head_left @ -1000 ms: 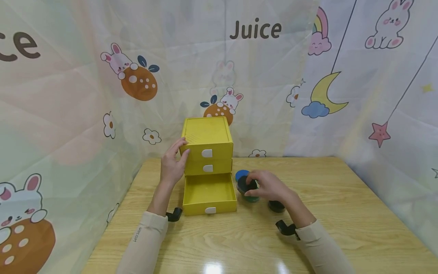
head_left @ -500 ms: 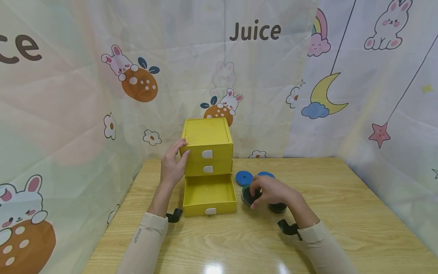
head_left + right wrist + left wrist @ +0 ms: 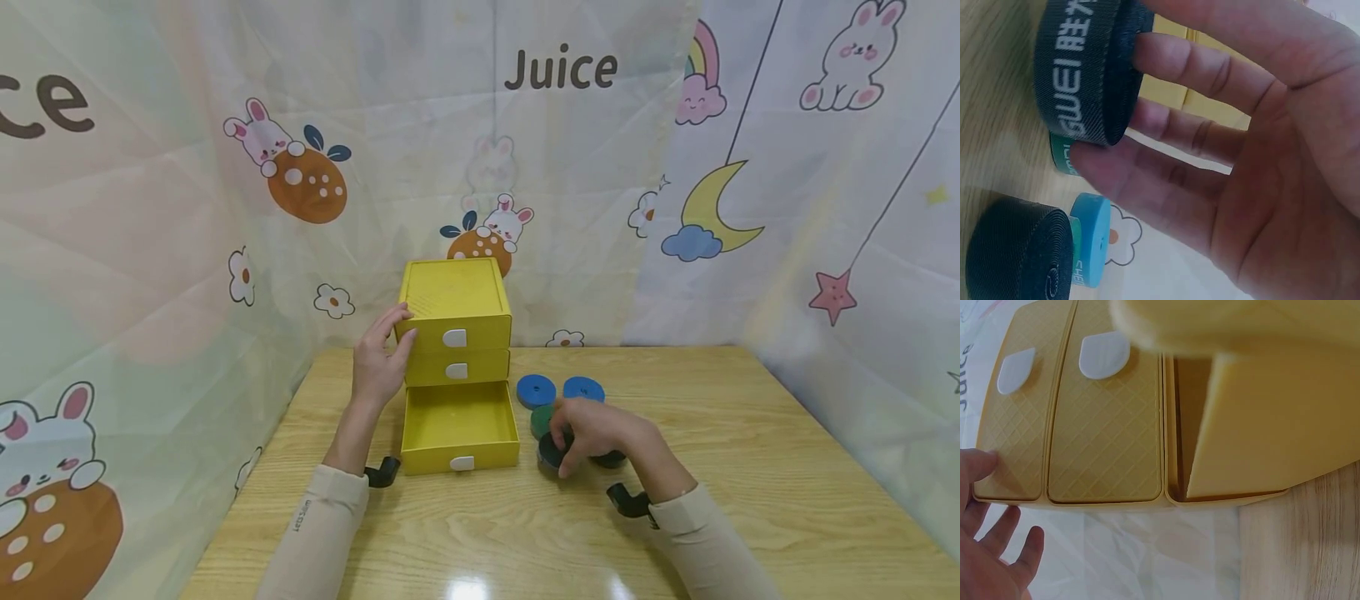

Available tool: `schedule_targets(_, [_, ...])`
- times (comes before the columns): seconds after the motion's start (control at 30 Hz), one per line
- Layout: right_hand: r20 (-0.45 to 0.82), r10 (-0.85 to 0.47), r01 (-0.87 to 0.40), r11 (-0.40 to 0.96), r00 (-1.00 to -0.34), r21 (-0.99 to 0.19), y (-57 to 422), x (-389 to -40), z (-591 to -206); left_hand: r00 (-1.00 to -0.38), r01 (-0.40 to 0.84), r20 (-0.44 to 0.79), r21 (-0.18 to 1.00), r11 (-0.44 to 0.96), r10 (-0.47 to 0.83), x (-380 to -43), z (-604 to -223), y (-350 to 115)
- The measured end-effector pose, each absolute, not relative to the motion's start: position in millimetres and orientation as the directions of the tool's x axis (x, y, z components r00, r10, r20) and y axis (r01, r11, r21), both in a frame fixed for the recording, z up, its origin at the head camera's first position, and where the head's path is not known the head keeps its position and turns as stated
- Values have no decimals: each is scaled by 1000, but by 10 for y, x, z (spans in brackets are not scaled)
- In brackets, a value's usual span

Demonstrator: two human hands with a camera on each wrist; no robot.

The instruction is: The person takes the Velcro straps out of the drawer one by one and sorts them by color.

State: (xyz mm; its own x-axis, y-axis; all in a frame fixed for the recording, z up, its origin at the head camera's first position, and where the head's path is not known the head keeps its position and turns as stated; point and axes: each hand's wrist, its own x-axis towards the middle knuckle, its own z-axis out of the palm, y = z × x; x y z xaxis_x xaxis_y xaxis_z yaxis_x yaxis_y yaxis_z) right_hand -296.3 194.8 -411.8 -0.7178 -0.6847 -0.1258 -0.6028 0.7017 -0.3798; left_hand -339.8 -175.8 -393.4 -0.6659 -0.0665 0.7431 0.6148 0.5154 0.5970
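My right hand point(image 3: 600, 429) pinches a black roll of hook-and-loop tape point(image 3: 1072, 69) with white lettering, just right of the open drawer. The roll is tilted, and the hand covers part of it in the head view. Close behind it lies a green tape roll point(image 3: 542, 418), partly hidden. Another black roll point(image 3: 1019, 253) lies under the right hand, and two blue rolls point(image 3: 536, 390) point(image 3: 583, 389) sit farther back. My left hand point(image 3: 378, 360) holds the front left corner of a yellow drawer box point(image 3: 453, 287), thumb on the front face.
The box's bottom drawer point(image 3: 460, 458) is pulled out, with bare floor inside; the two upper drawers are closed. Black camera mounts point(image 3: 384, 472) stick out at both wrists. Printed cloth point(image 3: 570, 208) hangs behind and beside the wooden table point(image 3: 480, 533).
My right hand has brought the black roll back towards me and slightly right, uncovering the blue rolls and part of the green one. The left hand keeps its place on the box.
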Motion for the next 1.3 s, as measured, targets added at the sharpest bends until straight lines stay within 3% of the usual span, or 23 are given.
schedule_targets(0.8, [-231,-603,-525,788,-763,-322,1882,-2947,-4205,-670,608,740,597,524,-66,-3392,-3926,-1749])
schedule_targets(1.13, [-213,-593,-524,795,-776,-305,1878,-2961,-4196,-671,606,739,598,524,-67,-3389,-3920,-1742])
schedule_targets(1.3, [-117,-638,-578,748,-761,-325,1868,-2975,-4167,-669,610,741,597,521,-65,-3386,-3921,-1740])
